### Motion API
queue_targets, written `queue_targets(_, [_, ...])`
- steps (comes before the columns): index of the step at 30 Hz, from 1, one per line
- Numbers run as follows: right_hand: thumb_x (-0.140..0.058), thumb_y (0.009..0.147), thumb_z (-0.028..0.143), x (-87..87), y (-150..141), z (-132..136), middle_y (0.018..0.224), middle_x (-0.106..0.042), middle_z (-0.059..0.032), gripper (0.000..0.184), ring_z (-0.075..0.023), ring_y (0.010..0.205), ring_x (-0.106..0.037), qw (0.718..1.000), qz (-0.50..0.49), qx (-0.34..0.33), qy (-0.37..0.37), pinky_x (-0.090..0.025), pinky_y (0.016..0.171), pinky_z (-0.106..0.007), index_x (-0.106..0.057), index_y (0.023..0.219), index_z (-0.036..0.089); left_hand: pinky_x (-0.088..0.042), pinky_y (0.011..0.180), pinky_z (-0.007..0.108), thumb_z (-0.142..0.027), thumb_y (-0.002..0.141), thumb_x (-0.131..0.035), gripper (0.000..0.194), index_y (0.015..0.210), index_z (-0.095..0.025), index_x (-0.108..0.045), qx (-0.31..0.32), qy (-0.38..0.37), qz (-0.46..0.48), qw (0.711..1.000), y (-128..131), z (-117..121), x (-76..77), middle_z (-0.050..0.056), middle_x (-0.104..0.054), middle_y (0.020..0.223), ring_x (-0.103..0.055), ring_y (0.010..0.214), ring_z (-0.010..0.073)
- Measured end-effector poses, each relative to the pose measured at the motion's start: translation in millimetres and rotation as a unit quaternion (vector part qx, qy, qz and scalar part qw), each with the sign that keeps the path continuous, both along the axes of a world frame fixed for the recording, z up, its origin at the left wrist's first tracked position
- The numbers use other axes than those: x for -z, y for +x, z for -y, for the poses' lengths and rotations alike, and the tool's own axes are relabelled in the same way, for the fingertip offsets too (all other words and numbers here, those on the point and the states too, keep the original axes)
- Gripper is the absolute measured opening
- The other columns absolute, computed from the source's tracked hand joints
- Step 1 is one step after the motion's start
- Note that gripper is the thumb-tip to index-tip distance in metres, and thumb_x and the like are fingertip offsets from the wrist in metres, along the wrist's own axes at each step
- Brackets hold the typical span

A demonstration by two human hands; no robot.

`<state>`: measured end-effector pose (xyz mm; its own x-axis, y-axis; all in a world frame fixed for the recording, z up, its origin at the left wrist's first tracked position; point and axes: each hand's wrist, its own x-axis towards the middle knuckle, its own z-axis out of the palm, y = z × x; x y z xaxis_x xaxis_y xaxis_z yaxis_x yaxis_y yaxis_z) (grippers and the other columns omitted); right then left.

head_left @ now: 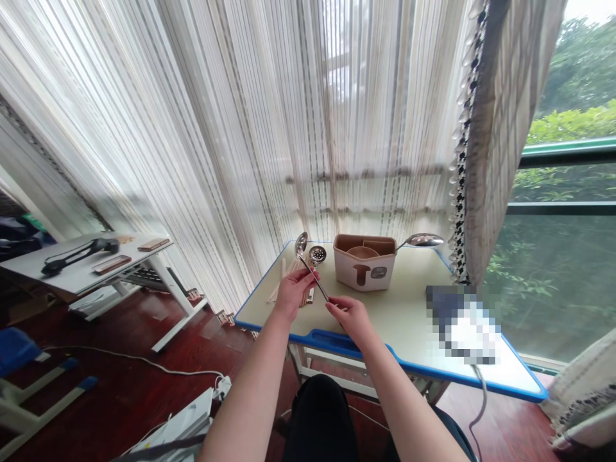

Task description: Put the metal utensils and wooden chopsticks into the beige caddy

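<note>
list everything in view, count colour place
desk: 1, cream, blue-edged, front
held utensil: 1, silvery, above desk
box: 1, white and brown, desk's far side
perforated spoon: 1, silvery, left of box
sticks: several, light brown, desk's left
ladle: 1, silvery, right of box
blurred item: 1, dark and white, desk's right
side table: 1, white, left
dark item: 1, black, side table
flat items: 2, brown, side table
seat: 1, blue, far left
cables: several, pale, near floor
curtains: count unclear, pale, behind desk
uncovered window: 1, green-framed, right
legs: 2, dark, below
left hand: 1, bare, on held utensil
right hand: 1, bare, on held utensil
</note>
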<state>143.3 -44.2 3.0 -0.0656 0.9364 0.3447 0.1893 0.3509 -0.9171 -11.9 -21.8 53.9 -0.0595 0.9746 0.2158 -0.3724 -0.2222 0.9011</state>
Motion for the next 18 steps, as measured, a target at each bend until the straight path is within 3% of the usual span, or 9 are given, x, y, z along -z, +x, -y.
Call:
queue_targets(6, [-0.056, 0.077, 0.036, 1.3, 0.0, -7.2, 0.091, -0.068, -0.0097, 0.029, -0.0189, 0.071, -0.064, 0.994, -0.053, 0.046, 0.082, -0.052, 0.059, -0.028, -0.069, 0.095, 0.017, -0.049, 0.078, 0.033, -0.029, 0.065, -0.07, 0.031, 0.091, -0.013, -0.068, -0.001, 0.042, -0.078, 0.996, 27.1, -8.8, -32.9, 0.008, -0.069, 0.083, -0.063, 0.079, 0.0174])
queue_targets(10, [-0.055, 0.079, 0.029, -7.7, 8.6, -12.3, 0.094, -0.067, -0.01, 0.026, -0.0187, 0.078, -0.064, 0.98, -0.037, 0.103, 0.169, -0.054, 0.069, -0.029, -0.068, 0.099, 0.018, -0.049, 0.076, 0.031, -0.03, 0.07, -0.065, 0.026, 0.093, -0.016, -0.067, 0.023, 0.106, -0.122, 0.987, 54.8, -15.0, -58.7, 0.007, -0.069, 0.086, -0.063, 0.079, 0.0164])
queue_targets(14, [-0.058, 0.077, 0.027, -30.4, 33.4, -26.3, 0.095, -0.067, -0.0102, 0.028, -0.0177, 0.074, -0.065, 0.966, -0.041, 0.148, 0.208, -0.055, 0.066, -0.028, -0.067, 0.101, 0.017, -0.049, 0.081, 0.034, -0.03, 0.072, -0.064, 0.026, 0.093, -0.016, -0.067, 0.059, 0.138, -0.135, 0.98, 85.9, -24.8, -91.1, 0.007, -0.069, 0.088, -0.063, 0.083, 0.0173])
queue_targets(18, [-0.06, 0.076, 0.032, -67.1, 63.5, -39.5, 0.096, -0.068, -0.0097, 0.031, -0.0169, 0.069, -0.065, 0.965, -0.045, 0.181, 0.186, -0.055, 0.066, -0.028, -0.067, 0.102, 0.016, -0.05, 0.08, 0.035, -0.029, 0.071, -0.065, 0.027, 0.094, -0.015, -0.067, 0.099, 0.164, -0.125, 0.973, 116.7, -44.1, -119.2, 0.008, -0.069, 0.086, -0.064, 0.082, 0.0185])
